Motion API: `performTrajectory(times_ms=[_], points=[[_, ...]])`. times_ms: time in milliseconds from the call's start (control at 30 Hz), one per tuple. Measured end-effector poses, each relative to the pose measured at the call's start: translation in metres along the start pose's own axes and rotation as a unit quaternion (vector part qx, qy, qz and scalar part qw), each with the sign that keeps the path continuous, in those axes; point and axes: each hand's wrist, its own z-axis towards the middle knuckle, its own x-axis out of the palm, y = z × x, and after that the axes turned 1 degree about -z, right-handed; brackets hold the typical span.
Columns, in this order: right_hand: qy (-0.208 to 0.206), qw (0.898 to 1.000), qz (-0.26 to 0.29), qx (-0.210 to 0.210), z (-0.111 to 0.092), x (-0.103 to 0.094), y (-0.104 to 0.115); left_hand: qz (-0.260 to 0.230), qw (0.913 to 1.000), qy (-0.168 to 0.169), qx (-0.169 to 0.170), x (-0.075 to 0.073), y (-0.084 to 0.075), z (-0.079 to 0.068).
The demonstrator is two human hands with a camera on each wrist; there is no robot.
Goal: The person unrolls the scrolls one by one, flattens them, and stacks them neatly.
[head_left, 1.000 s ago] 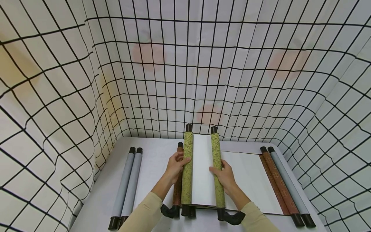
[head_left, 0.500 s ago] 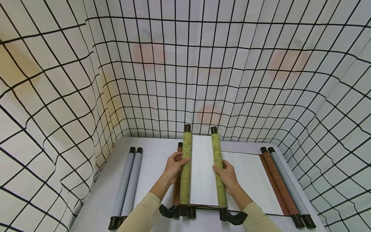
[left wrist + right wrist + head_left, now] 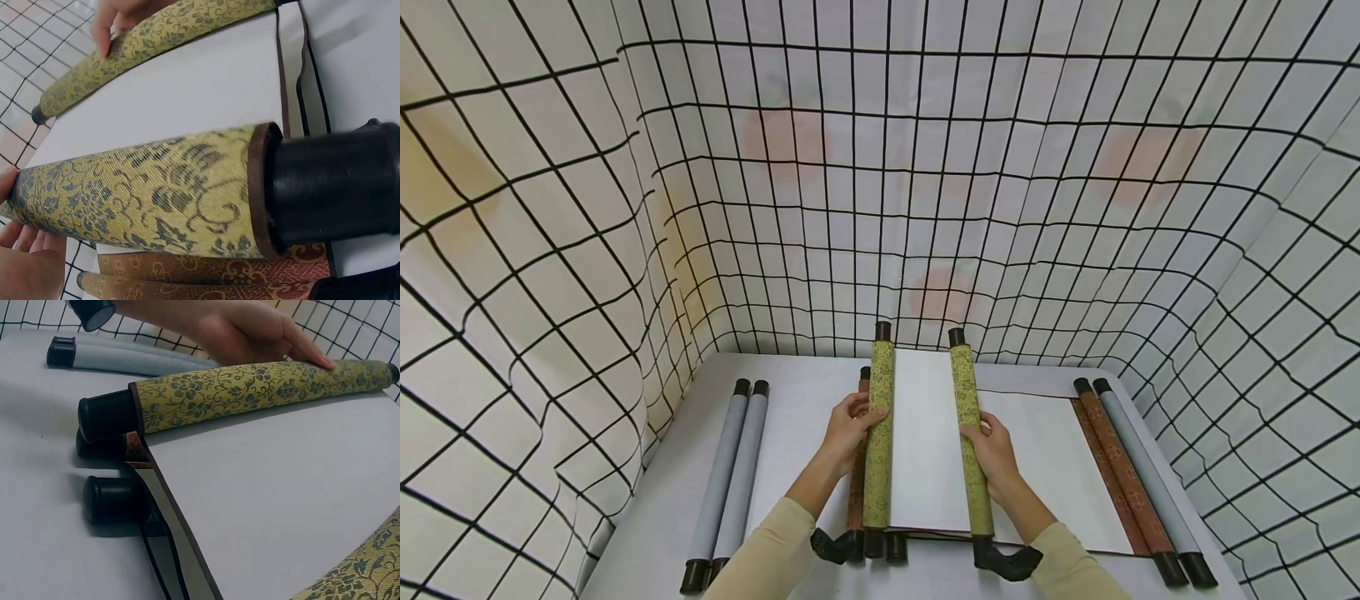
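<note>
A scroll covered in yellow-green flowered cloth is held partly unrolled, with white paper [image 3: 928, 442] showing between its two rolls. My left hand [image 3: 845, 433] grips the left roll [image 3: 877, 475], thumb on top and fingers curled round its outer side. The right roll [image 3: 976, 475] is in my right hand [image 3: 996, 454], which holds it the same way. In the left wrist view the near roll [image 3: 137, 194] fills the middle, and its black end knob [image 3: 337, 184] points right. The right wrist view shows my left hand [image 3: 250, 331] on the far roll [image 3: 250, 390].
Beneath lies a red-brown scroll with its left roll [image 3: 856, 500], open sheet [image 3: 1060, 467] and right roll [image 3: 1131, 475]. Grey-blue rolls lie at the table's left [image 3: 722, 483] and right [image 3: 1153, 483]. Black netting [image 3: 925, 175] surrounds the table on the back and sides.
The two yellow-green rolls have moved apart, the left one slightly left and the right one to the right. More white paper shows between them. Both hands keep their hold.
</note>
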Motion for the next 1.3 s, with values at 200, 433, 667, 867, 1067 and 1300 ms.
performTrajectory(times_ms=[200, 433, 667, 867, 1067, 1300], points=[[0.003, 1.0, -0.009, 0.004, 0.0014, 0.0002, -0.0013, 0.0, 1.0, 0.001, -0.002, 0.0016, -0.0018, -0.0029], [0.007, 1.0, -0.025, -0.015, -0.0001, 0.0003, 0.0014, -0.004, 1.0, -0.003, -0.001, 0.0007, -0.0003, -0.0005], [0.006, 0.999, -0.024, -0.021, 0.0015, -0.0039, 0.0012, -0.002, 1.0, -0.004, 0.004, -0.003, -0.0022, -0.0007], [0.003, 1.0, -0.019, -0.015, 0.0024, -0.0049, 0.0012, 0.0, 0.9999, -0.011, 0.006, -0.0031, -0.0023, -0.0009], [-0.004, 1.0, -0.02, -0.011, 0.0026, -0.0045, 0.0012, -0.009, 0.9998, -0.017, 0.009, -0.0035, -0.0029, 0.0006], [-0.005, 1.0, -0.011, 0.0, 0.0007, -0.0068, 0.0035, -0.018, 0.9997, -0.015, 0.002, -0.0053, -0.0051, 0.0001]])
